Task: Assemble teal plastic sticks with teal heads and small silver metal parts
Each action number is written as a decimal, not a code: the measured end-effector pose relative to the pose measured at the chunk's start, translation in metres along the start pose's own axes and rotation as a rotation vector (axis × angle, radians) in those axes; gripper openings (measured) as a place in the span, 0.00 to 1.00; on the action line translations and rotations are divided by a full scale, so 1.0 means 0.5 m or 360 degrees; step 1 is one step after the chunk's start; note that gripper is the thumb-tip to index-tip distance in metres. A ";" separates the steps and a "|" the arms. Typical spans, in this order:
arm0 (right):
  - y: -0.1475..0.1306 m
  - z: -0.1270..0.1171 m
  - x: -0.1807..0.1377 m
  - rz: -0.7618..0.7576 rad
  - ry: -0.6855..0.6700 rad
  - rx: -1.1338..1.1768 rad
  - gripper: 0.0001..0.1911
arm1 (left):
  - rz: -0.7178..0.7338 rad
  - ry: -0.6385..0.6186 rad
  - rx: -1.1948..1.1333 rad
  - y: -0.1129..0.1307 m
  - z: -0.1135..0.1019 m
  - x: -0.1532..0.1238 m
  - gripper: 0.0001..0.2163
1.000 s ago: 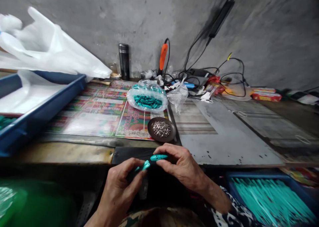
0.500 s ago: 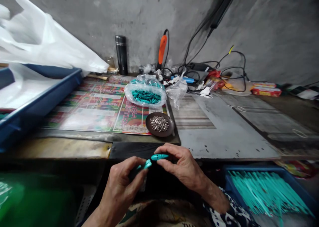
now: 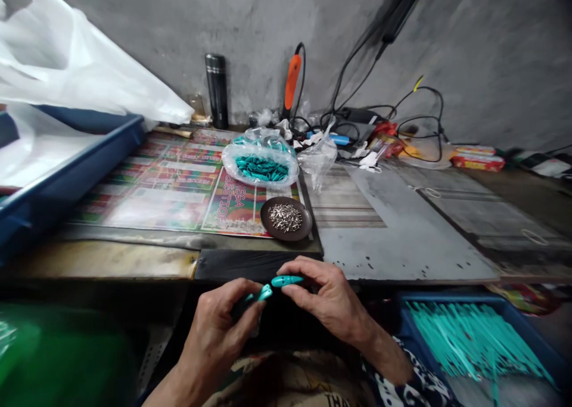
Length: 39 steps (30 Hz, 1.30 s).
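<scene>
I sat at a workbench against a rough concrete wall (image 3: 134, 31). My left hand (image 3: 214, 329) was curled nearly closed, its fingers (image 3: 241, 294) pinching a slim turquoise piece (image 3: 263, 294). My right hand (image 3: 328, 303) was loosely closed too, with its thumb and forefinger gripping a bullet-shaped turquoise piece (image 3: 286, 280). The two pieces sat just beside each other in front of my chest, though I couldn't tell whether they touched.

Beyond my hands, a black strip (image 3: 236, 266) ran along the bench edge. Past it lay a printed poster sheet (image 3: 152, 198), holding a dark round dish (image 3: 266, 219) of silver metal spikes (image 3: 285, 217) and a clear plastic bag (image 3: 232, 162) of turquoise pieces (image 3: 261, 168). To my right, a blue tray (image 3: 404, 329) held a bundle of turquoise rods (image 3: 469, 335). To my left, another blue tray (image 3: 111, 124) sat under white plastic sheeting (image 3: 67, 55), and something green and blurred (image 3: 67, 353) lay low down. A black flask (image 3: 217, 91), an orange-handled corded tool (image 3: 292, 82) and tangled black cables (image 3: 344, 79) stood against the wall.
</scene>
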State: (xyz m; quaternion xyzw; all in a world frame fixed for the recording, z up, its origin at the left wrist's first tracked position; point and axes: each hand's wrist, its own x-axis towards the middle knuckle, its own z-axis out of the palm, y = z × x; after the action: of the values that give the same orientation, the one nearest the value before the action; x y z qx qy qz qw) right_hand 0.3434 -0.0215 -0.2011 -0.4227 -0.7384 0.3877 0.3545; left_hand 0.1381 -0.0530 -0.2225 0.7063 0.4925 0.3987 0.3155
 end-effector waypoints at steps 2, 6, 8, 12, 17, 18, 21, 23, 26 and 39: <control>-0.001 0.001 -0.003 -0.0018 -0.0017 0.0003 0.05 | -0.0026 -0.0013 -0.0004 0.001 0.000 0.000 0.06; -0.002 0.003 -0.009 -0.0057 0.0001 -0.0063 0.10 | -0.0030 -0.0035 0.0011 0.000 0.000 -0.003 0.07; -0.002 0.005 -0.012 -0.0048 0.0018 -0.0098 0.15 | -0.0028 -0.0055 0.0015 0.000 0.000 -0.006 0.07; 0.000 0.012 -0.018 0.0049 0.0040 -0.0135 0.24 | 0.0011 -0.0073 0.0024 0.004 0.001 -0.009 0.06; 0.002 0.020 -0.025 0.0184 0.0011 -0.0145 0.29 | 0.0091 -0.0036 0.0019 0.010 0.003 -0.009 0.05; 0.002 0.020 -0.026 0.0202 0.0003 -0.0145 0.29 | 0.0099 -0.0041 0.0024 0.010 0.003 -0.009 0.05; 0.001 0.017 -0.026 0.0244 -0.0026 -0.0123 0.29 | 0.0124 -0.0051 0.0044 0.008 0.006 -0.012 0.05; 0.001 0.014 -0.027 0.0271 -0.0040 -0.0115 0.29 | 0.0148 -0.0031 0.0050 0.005 0.010 -0.014 0.05; 0.003 0.012 -0.027 0.0305 -0.0056 -0.0109 0.30 | 0.0148 -0.0009 0.0055 -0.002 0.017 -0.018 0.05; 0.020 0.000 -0.020 0.0055 -0.0320 -0.0240 0.30 | 0.0332 -0.0069 0.0147 -0.004 0.031 -0.031 0.05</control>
State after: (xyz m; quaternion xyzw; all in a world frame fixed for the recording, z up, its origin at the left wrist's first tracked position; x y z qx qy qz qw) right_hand 0.3509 -0.0272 -0.2121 -0.4198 -0.7899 0.3775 0.2392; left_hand 0.1476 -0.0679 -0.2354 0.7760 0.4271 0.3909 0.2501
